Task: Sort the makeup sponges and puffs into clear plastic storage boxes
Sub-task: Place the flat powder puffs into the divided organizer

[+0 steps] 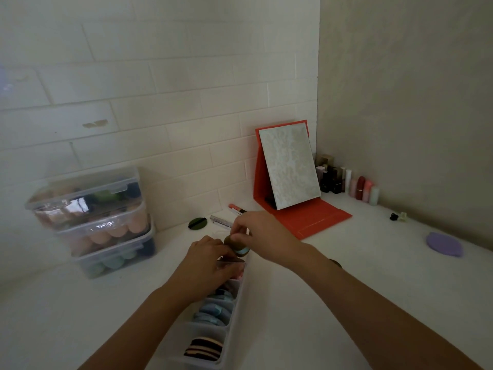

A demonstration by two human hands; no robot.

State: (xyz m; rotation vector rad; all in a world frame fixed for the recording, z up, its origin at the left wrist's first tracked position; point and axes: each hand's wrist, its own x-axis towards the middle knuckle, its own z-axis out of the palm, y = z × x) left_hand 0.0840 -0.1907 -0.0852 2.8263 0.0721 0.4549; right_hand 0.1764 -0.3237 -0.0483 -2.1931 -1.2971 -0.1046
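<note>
A long clear divided box (234,311) lies on the white counter, its sections holding blue puffs (212,313) and black and peach puffs (204,348). My left hand (210,263) reaches into the far section, fingers curled among the pink puffs there. My right hand (261,232) pinches a small stack of puffs (237,247), olive green and light blue, just above the box's far end. A dark green puff (197,223) lies by the wall and a purple puff (444,244) lies far right.
Three stacked clear lidded boxes (98,222) full of sponges stand at the left by the tiled wall. A red folding mirror (290,177) stands behind my hands, lipsticks and bottles (346,182) line the corner, a small clip (398,216) lies right, and tubes (224,220) lie near the mirror.
</note>
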